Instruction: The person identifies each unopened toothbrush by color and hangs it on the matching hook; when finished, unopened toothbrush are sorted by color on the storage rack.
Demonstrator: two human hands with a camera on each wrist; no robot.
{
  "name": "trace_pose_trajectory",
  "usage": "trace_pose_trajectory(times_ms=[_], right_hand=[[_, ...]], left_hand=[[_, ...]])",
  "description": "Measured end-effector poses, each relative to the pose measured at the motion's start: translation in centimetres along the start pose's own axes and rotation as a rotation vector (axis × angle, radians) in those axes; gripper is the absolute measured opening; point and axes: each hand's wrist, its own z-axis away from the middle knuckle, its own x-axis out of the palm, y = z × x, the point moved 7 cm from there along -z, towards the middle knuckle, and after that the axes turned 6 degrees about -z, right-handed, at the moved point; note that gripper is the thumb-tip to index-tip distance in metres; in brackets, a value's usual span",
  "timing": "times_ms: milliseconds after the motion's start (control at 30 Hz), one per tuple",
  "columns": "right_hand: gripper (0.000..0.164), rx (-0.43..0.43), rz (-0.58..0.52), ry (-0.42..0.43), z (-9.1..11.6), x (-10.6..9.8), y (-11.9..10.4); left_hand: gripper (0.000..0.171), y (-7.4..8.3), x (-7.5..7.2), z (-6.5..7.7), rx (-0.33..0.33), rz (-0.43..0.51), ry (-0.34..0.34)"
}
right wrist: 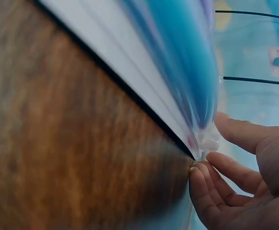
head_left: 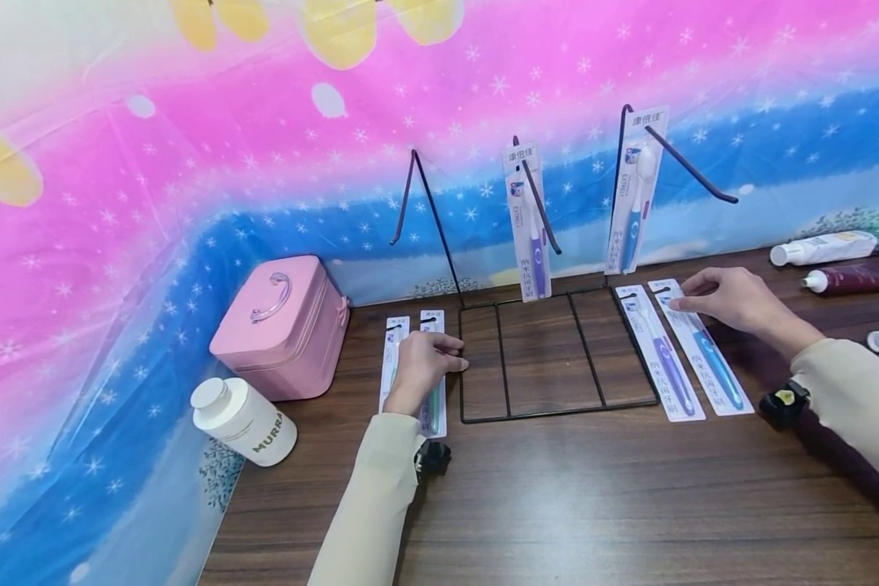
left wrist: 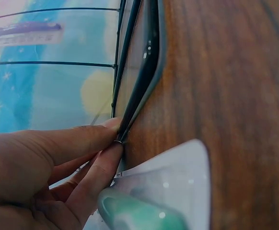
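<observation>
My left hand (head_left: 419, 370) pinches the left side bar of a black wire display rack (head_left: 586, 351) between thumb and fingers; the left wrist view shows the fingertips on the wire (left wrist: 151, 52). Partly under that hand lies a green toothbrush pack (head_left: 435, 413), with another toothbrush pack (head_left: 392, 350) beside it. My right hand (head_left: 736, 299) holds the top end of a blue toothbrush pack (head_left: 712, 362) lying on the table. Left of it lies a purple toothbrush pack (head_left: 670, 366). A purple pack (head_left: 539, 252) and a blue pack (head_left: 633, 216) hang on the rack's hooks.
A pink case (head_left: 278, 325) and a tilted white bottle (head_left: 252, 423) stand at the left. Several tubes, including a maroon tube (head_left: 860, 277) and a white-and-green tube (head_left: 835, 247), lie at the right. A patterned cloth (head_left: 264, 146) hangs behind the rack.
</observation>
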Motion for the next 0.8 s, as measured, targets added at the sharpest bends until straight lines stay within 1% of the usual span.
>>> trace_pose_trajectory(times_ms=[167, 267, 400, 533, 700, 800], right_hand=[[0.061, 0.023, 0.0, 0.012, 0.0, 0.2, 0.2], [0.054, 0.022, -0.007, 0.031, 0.1, 0.1, 0.2], [0.05, 0.014, -0.024, 0.067, 0.2, -0.2, 0.2], [0.052, 0.025, -0.056, 0.089, 0.5, -0.7, 0.1], [0.064, 0.061, -0.111, 0.087, 1.1, -1.9, 0.0], [0.069, 0.051, -0.12, 0.099, 1.6, -2.8, -0.6]], left_hand=[[0.023, 0.0, 0.0, 0.0, 0.0, 0.006, -0.001], [0.023, 0.0, -0.1, 0.0, 0.002, 0.009, -0.001], [0.023, 0.1, -0.1, -0.1, 0.008, 0.005, 0.001], [0.023, 0.0, 0.0, 0.0, 0.006, 0.002, -0.001], [0.022, 0.0, 0.0, 0.0, 0.01, -0.003, 0.0], [0.022, 0.0, -0.1, -0.1, 0.012, -0.002, 0.002]])
